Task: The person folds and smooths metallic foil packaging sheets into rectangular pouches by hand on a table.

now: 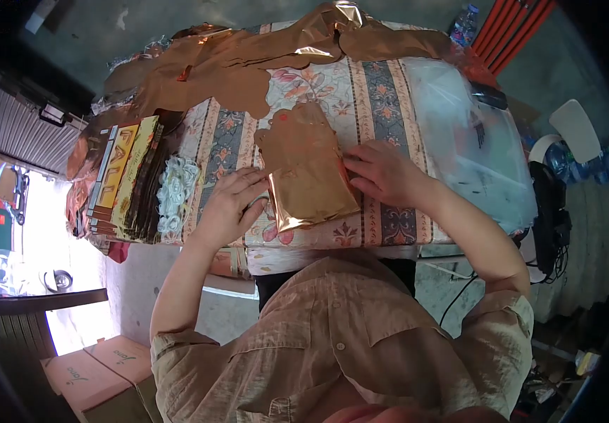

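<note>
A folded sheet of shiny gold-brown material [308, 187] lies flat near the front edge of the patterned cloth. My left hand [234, 202] rests at its left edge, fingers apart, with fingertips touching the side. At the right edge is my right hand [385, 174], its fingers spread and their tips against the material. Neither hand grips anything visible. Larger gold-brown sheets [230, 74] spread over the back of the table. White ribbon-like loops [177, 194] are heaped left of my left hand, beside a stack of patterned packets [125, 176].
Clear plastic bags [466, 141] cover the right side of the patterned tablecloth [346, 92]. A plastic bottle [465, 27] and red-orange poles [508, 32] stand at the back right. A cardboard box [100, 374] sits on the floor at lower left.
</note>
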Demonstrator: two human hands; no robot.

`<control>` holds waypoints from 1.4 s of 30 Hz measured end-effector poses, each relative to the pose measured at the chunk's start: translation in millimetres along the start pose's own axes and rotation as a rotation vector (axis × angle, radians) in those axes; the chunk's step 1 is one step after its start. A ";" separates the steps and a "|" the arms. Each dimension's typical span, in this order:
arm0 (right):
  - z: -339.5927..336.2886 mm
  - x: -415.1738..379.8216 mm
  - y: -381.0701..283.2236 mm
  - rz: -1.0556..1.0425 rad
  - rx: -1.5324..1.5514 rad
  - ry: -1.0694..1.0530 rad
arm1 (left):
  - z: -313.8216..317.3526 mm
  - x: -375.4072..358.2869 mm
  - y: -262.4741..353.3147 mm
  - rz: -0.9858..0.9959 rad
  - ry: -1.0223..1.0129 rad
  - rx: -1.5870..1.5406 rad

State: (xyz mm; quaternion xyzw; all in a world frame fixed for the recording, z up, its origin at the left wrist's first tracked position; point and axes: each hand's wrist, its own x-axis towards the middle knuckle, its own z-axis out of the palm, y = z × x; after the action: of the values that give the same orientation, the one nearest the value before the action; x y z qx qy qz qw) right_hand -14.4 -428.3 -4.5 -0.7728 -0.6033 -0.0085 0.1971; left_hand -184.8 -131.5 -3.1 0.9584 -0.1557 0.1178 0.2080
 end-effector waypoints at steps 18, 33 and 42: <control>-13.7 19.2 4.0 0.065 0.218 -0.090 | -2.8 9.4 -5.8 -0.067 -0.038 -0.198; 19.0 17.8 11.9 0.258 0.401 0.081 | 27.1 27.8 7.0 -0.543 0.204 -0.496; 23.4 23.2 7.5 0.247 0.409 0.148 | 33.5 29.3 7.6 -0.428 0.290 -0.226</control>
State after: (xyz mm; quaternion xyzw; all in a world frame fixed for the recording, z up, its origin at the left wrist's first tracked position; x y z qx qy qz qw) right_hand -6.4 -400.8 -22.5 -0.7819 -0.4774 0.0811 0.3926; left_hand -155.0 -160.0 -21.5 0.9134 0.0694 0.1892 0.3536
